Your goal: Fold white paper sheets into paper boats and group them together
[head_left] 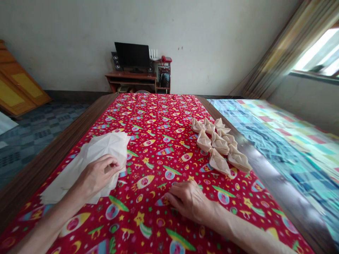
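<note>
A stack of thin cream paper sheets (104, 150) lies on the left of the red rocket-print tablecloth (159, 141), its top sheet creased and crumpled. My left hand (96, 175) sits on this stack, with its fingers curled and gathering the paper. My right hand (189, 200) rests palm down on the cloth with its fingers together, holding nothing. Several folded paper boats (217, 143) of the same cream paper stand in a cluster to the far right, beyond my right hand and apart from it.
The cloth covers a table with a dark wooden edge (288, 183). A bed with a patchwork cover (286, 141) lies to the right. Against the far wall stands a wooden desk (129, 77) with a monitor and speakers. A wooden panel (18, 81) leans at the left.
</note>
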`<state>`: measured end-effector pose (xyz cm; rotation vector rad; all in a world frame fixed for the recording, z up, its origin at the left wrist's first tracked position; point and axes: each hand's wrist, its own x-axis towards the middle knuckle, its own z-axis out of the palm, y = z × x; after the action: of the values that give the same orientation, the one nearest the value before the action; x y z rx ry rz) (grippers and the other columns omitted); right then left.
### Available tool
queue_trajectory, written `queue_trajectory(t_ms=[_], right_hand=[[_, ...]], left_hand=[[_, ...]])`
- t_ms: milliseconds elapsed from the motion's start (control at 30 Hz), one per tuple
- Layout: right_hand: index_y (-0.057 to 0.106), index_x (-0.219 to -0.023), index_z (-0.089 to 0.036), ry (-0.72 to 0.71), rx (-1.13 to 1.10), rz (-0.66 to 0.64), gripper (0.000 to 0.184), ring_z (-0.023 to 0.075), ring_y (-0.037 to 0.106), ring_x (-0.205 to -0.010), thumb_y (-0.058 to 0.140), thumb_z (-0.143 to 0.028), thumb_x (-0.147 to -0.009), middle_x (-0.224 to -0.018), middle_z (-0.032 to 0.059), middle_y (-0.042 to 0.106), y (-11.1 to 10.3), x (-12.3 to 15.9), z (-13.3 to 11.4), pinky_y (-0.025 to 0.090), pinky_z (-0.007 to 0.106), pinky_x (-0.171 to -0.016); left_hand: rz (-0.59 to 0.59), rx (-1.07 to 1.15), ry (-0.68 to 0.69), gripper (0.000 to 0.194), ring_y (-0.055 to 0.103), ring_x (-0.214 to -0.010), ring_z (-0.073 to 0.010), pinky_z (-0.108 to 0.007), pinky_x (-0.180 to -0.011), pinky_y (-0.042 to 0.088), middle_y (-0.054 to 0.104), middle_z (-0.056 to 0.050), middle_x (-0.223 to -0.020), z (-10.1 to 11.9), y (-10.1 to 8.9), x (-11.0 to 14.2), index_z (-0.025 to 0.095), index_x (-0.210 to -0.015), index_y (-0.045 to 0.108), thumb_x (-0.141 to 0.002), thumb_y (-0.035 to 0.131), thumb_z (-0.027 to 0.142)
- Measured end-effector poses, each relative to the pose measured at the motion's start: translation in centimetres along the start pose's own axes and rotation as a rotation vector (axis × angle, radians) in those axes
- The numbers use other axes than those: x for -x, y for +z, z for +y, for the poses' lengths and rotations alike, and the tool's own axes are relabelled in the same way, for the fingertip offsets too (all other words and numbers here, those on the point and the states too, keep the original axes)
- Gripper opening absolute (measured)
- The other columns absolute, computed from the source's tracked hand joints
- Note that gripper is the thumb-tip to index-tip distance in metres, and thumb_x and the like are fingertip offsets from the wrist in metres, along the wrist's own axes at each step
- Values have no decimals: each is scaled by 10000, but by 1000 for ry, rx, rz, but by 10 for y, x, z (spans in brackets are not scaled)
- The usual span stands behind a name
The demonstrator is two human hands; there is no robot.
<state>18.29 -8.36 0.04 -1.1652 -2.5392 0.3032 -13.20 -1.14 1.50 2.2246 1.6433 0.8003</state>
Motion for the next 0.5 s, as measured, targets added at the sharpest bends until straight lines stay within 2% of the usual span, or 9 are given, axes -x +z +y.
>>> queue_trajectory(t_ms=[167, 333, 500], right_hand=[[531, -681, -179, -16, -42, 17, 334, 76, 437, -498, 395, -307, -958, -611, -19, 559, 1, 0, 0, 247, 235, -515], [534, -701, -173, -40, -89, -9, 329, 84, 474, -529, 373, -284, -965, -629, -4, 559, -1, 0, 2, 293, 213, -530], [547, -724, -173, -52, -110, 0, 319, 89, 484, -540, 370, -274, -970, -638, -2, 565, 0, 2, 3, 311, 215, -535]], left_hand=[[-76, 150, -38, 250, 564, -635, -151, -243, -612, 449, 597, -15, -672, 14, 1, 7, 181, -644, 566, -756, 546, 403], [-172, 191, 47, 168, 574, -641, -137, -230, -609, 447, 606, -11, -693, 38, 11, 15, 182, -667, 590, -778, 555, 302], [-102, 75, 115, 84, 582, -651, -134, -226, -606, 468, 621, -4, -753, 33, 14, 15, 201, -733, 599, -744, 609, 283]])
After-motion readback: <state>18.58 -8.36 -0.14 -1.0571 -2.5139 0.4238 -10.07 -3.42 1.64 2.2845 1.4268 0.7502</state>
